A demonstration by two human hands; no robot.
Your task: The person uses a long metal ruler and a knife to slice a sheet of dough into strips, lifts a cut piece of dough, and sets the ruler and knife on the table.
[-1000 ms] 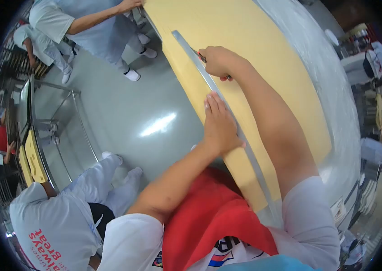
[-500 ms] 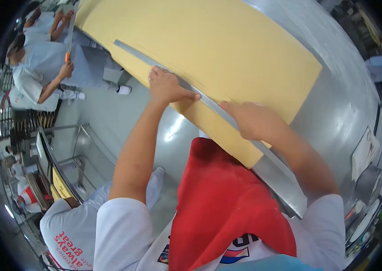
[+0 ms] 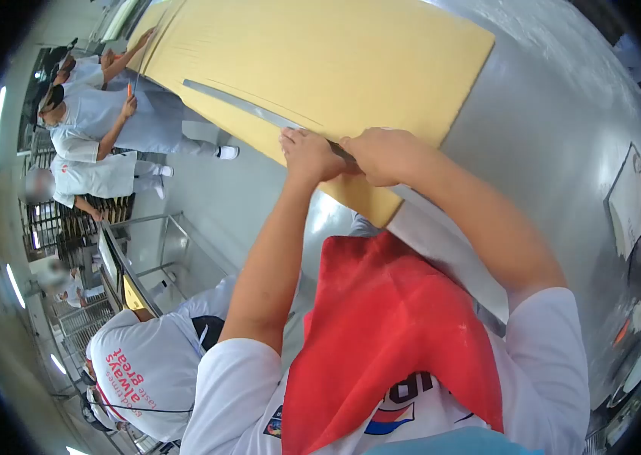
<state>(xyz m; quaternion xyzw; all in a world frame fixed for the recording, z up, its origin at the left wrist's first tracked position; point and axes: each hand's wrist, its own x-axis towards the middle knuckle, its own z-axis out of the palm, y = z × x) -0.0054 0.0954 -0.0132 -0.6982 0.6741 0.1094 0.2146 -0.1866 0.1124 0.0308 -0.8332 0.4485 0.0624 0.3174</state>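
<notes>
Steel ruler (image 3: 238, 103) on yellow sheet (image 3: 366, 68), by the counter's (image 3: 540, 98) near edge. Left hand (image 3: 309, 157) presses, fingers together; right hand (image 3: 383, 157) curls round mostly hidden tool (image 3: 342, 151). Even pressure advisable.

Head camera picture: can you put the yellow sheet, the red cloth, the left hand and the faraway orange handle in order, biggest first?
As they look here:
1. Yellow sheet
2. Red cloth, though being so close makes it look bigger
3. Left hand
4. Orange handle, tiny
</notes>
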